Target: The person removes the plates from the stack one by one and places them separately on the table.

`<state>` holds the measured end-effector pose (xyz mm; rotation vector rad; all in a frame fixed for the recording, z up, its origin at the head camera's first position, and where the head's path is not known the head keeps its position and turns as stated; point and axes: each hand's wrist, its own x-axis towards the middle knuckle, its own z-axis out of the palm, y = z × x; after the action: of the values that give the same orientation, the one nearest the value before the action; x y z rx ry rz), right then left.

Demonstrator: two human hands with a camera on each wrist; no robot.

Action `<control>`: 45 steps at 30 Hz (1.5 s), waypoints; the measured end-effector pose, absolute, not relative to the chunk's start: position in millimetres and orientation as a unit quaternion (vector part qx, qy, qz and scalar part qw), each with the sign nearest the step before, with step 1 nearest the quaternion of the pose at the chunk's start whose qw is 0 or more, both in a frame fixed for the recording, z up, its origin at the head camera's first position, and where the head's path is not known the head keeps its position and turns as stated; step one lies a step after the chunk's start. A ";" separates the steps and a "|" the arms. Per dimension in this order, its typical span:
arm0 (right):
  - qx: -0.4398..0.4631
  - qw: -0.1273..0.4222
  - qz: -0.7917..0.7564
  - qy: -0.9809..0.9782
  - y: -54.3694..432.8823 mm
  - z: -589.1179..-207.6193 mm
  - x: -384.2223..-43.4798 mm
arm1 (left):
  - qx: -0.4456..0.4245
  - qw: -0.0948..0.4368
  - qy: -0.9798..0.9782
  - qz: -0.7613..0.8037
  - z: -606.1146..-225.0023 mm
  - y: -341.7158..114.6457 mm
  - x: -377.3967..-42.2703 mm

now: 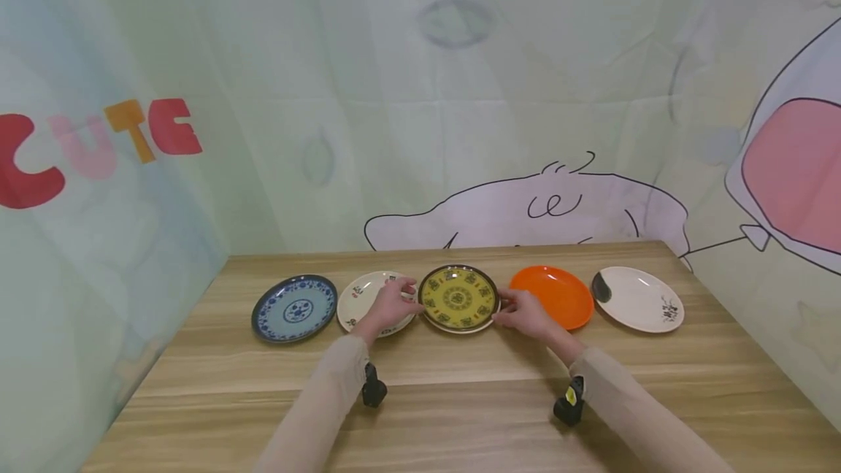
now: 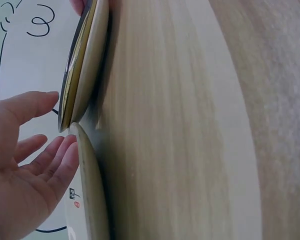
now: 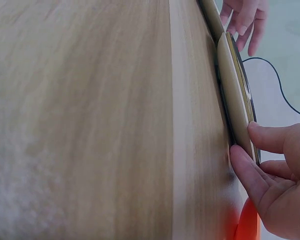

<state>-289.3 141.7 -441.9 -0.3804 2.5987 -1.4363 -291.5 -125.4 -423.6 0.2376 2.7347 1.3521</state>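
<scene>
A yellow patterned plate [image 1: 458,298] with a dark rim sits on top of a cream plate [image 1: 453,330], whose edge shows underneath. My left hand [image 1: 394,304] hovers over a white decorated plate [image 1: 358,299], fingers spread, its fingertips near the stacked plates' left rim. A gap between that thumb and the other fingers shows in the left wrist view. On the opposite side, my right hand [image 1: 525,311] touches the stack's right edge with its fingertips. In the right wrist view, the extended fingers [image 3: 270,139] lie right at the two rims.
A blue floral plate [image 1: 298,308] lies at the far left of the row. Right of the stack are an orange plate [image 1: 558,296] and a white oval plate [image 1: 640,299] with a dark patch. The wooden table [image 1: 453,414] meets a printed curtain [image 1: 296,130] behind.
</scene>
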 end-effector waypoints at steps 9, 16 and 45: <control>-0.130 0.076 -0.488 0.860 141.4 -439.5 -287.2 | 0.065 0.049 0.899 0.431 -422.3 -121.2 -292.4; -0.128 0.078 -0.484 0.862 141.0 -440.1 -287.2 | 0.061 0.041 0.904 0.421 -428.3 -118.5 -298.1; -0.120 0.078 -0.489 0.861 142.0 -443.6 -289.6 | 0.002 0.047 0.895 0.444 -428.2 -103.1 -300.8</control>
<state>-289.6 142.0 -443.6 -0.3592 2.5767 -1.4630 -300.8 -103.1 -428.2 0.0052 2.7286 1.3552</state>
